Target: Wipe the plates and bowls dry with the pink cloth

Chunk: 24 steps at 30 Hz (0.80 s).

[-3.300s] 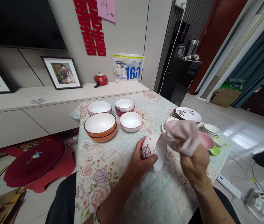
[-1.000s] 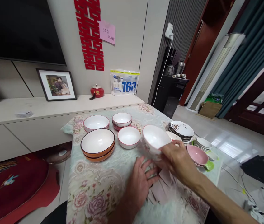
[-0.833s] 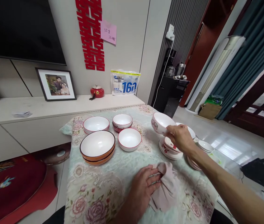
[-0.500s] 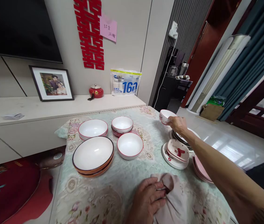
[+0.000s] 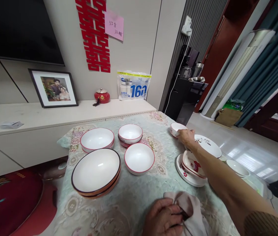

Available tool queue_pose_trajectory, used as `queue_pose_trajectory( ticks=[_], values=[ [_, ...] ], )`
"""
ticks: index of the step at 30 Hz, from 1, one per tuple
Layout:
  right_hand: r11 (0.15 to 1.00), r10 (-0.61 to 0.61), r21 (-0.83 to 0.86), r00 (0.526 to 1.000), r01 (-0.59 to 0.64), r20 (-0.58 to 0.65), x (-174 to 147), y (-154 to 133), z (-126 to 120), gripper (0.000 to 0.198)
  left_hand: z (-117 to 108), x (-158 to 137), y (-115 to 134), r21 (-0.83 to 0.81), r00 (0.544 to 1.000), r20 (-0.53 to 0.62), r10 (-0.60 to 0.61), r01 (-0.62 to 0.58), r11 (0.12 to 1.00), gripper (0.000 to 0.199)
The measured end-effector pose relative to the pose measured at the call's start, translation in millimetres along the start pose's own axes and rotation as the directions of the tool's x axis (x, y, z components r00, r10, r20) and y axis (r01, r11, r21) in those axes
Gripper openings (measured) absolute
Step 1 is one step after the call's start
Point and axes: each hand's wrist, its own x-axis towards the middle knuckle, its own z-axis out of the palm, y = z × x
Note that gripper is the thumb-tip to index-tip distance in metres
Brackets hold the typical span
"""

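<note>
My right hand (image 5: pixel 187 137) reaches to the far right of the table and grips the near rim of a small white bowl (image 5: pixel 177 127) with a red pattern outside. The bowl is upright at about table level; whether it rests on the cloth I cannot tell. Near the front edge my left hand (image 5: pixel 164 214) lies with bent fingers on a crumpled beige cloth (image 5: pixel 190 209), holding it. Under my right forearm, partly hidden, are square dishes (image 5: pixel 190 160) on white plates (image 5: pixel 183 174). Beyond the forearm lies a large white plate (image 5: pixel 210 146).
Left on the table stand orange-sided bowls (image 5: pixel 96 172), a red-rimmed large bowl (image 5: pixel 97 137), stacked small bowls (image 5: pixel 130 132) and a single bowl (image 5: pixel 139 159). A white bowl (image 5: pixel 237 167) sits at the right edge. Behind, a cabinet (image 5: pixel 85 113) bears a framed photo (image 5: pixel 55 88) and a red jar (image 5: pixel 102 96).
The bowl in my right hand has come down slightly towards the tabletop. My left hand stays on the cloth. The camera view has shifted, showing more of the plates at the right.
</note>
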Motion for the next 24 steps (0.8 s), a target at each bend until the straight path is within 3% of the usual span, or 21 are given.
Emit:
queue_pose_trajectory(
  ticks=[6, 11, 13, 15, 17, 20, 24],
  values=[
    [1.000, -0.028, 0.005, 1.000, 0.028, -0.007, -11.0, -11.2, -20.0, 0.027, 3.4, -1.1, 3.5, 0.000, 0.999, -0.018, -0.041, 0.041, 0.999, 0.038],
    [0.961, -0.245, 0.106, 0.964, 0.256, -0.107, -48.7, -38.1, -60.8, 0.034, 20.1, -8.9, 6.2, -0.061, 0.994, -0.103, -0.021, 0.015, 0.998, 0.030],
    [0.896, -0.388, 0.182, 0.914, 0.405, -0.122, -77.7, -54.7, -70.4, 0.031, 26.3, -12.5, 7.8, -0.067, 0.990, -0.138, 0.000, -0.010, 0.998, 0.027],
    [0.688, -0.620, 0.348, 0.765, 0.637, -0.176, -110.1, -72.8, -72.6, 0.028, 29.5, -15.3, 9.5, -0.075, 0.992, -0.128, 0.020, -0.030, 0.997, 0.027],
    [0.582, -0.721, 0.378, 0.672, 0.720, -0.168, -138.6, -90.8, -68.6, 0.028, 29.4, -17.3, 11.0, -0.085, 0.993, -0.091, 0.072, -0.080, 0.993, 0.030],
    [0.576, -0.775, 0.283, 0.623, 0.767, -0.111, -162.9, -113.6, -58.1, 0.024, 26.4, -19.4, 12.7, -0.092, 0.987, -0.036, 0.159, -0.162, 0.982, 0.030],
    [0.622, -0.766, 0.211, 0.642, 0.754, -0.037, -169.3, -124.1, -49.8, 0.013, 21.7, -20.9, 15.1, -0.089, 0.972, -0.050, 0.229, -0.232, 0.969, 0.031]
  ],
)
